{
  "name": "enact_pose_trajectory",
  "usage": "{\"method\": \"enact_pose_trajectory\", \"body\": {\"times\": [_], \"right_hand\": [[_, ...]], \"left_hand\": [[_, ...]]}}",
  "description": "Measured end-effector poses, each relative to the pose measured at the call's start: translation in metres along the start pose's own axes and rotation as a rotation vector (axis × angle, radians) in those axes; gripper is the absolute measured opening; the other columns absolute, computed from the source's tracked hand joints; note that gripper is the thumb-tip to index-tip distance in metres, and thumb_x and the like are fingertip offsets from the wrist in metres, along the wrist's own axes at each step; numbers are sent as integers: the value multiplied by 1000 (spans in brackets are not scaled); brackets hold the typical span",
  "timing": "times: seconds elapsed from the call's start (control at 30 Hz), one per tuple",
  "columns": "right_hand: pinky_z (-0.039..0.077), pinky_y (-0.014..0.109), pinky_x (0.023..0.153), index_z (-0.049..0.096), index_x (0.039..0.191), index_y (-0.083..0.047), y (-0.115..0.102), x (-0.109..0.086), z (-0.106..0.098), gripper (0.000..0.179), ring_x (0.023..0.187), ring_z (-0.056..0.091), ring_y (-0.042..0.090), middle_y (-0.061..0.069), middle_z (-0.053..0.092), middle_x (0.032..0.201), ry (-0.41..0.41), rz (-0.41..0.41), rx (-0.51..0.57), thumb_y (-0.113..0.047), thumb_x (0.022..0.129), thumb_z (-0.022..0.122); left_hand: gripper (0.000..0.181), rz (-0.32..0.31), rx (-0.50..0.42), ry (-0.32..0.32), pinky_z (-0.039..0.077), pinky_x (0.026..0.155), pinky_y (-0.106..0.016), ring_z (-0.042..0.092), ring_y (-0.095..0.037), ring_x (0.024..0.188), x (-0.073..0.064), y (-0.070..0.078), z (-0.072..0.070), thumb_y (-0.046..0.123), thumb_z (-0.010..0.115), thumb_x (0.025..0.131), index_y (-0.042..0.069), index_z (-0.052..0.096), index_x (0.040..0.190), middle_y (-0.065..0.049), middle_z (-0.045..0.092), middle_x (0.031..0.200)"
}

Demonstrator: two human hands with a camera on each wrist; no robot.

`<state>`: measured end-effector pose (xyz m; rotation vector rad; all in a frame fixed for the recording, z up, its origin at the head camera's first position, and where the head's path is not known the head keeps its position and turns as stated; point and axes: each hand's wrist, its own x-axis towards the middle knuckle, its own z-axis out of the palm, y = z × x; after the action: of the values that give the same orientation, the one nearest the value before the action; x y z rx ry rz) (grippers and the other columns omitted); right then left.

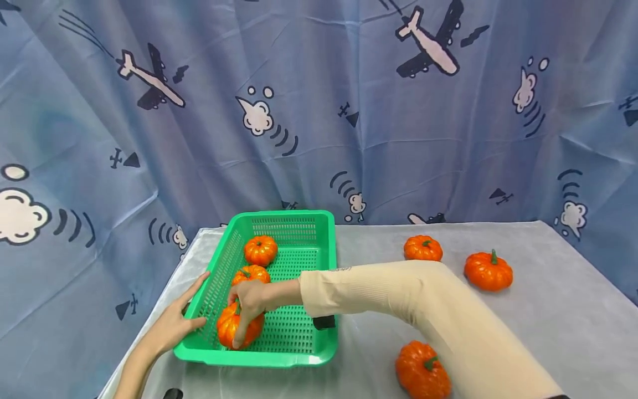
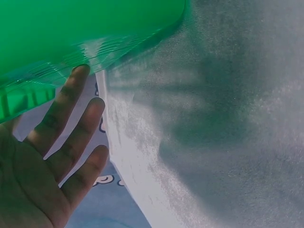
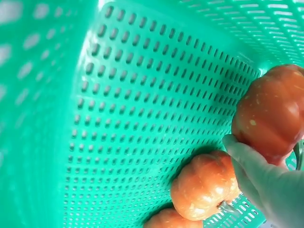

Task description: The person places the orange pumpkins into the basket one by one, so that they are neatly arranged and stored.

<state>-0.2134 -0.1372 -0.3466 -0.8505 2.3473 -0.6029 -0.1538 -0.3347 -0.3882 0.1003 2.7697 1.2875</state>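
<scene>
My right hand [image 1: 253, 299] reaches into a green plastic basket [image 1: 326, 343] and grips a small orange pumpkin [image 1: 226, 327] at its near left corner. In the right wrist view, the fingers [image 3: 251, 164] press against the side of that pumpkin [image 3: 270, 111]. Behind it in the basket are a second pumpkin [image 1: 254, 272], partly covered by the hand, and a third pumpkin [image 1: 261, 250] farther back. On the basket's left side rests my left hand [image 1: 171, 327], its fingers spread and fairly straight. The left wrist view shows a fingertip touching the basket's outer wall [image 2: 95, 28].
Right of the basket, more pumpkins stand on the pale grey table cover [image 1: 369, 244]: two toward the back, one pumpkin [image 1: 422, 248] and another [image 1: 488, 271], and one pumpkin [image 1: 422, 370] near the front beside the right sleeve [image 1: 399, 288]. A blue patterned curtain [image 1: 309, 111] hangs behind.
</scene>
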Motion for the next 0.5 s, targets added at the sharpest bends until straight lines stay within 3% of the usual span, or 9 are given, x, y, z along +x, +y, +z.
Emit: {"method": "enact_pose_trajectory", "body": {"times": [0.13,0.37,0.5], "right_hand": [[39,20,51,55,111,-17,-4,5,5,64,62,38,8,-4,42,71,-34,24,-104,-25,60,92],[31,22,46,47,97,-17,-7,15,16,57,58,34,9,-2,45,80,-72,77,-109,-21,61,91],[39,21,49,47,99,-16,-8,20,22,57,62,42,9,-3,48,83,-43,77,-134,-21,63,91]], "left_hand": [[93,-26,-19,-6,49,69,-35,60,-25,91,-2,-2,3,2,65,80,27,17,155,-30,34,145],[94,-44,-53,1,50,66,-33,61,-22,87,-1,-1,4,0,65,78,29,19,154,-31,42,139],[93,-45,-50,-4,50,67,-33,61,-23,88,1,-1,1,-1,65,78,29,19,154,-31,39,142]]}}
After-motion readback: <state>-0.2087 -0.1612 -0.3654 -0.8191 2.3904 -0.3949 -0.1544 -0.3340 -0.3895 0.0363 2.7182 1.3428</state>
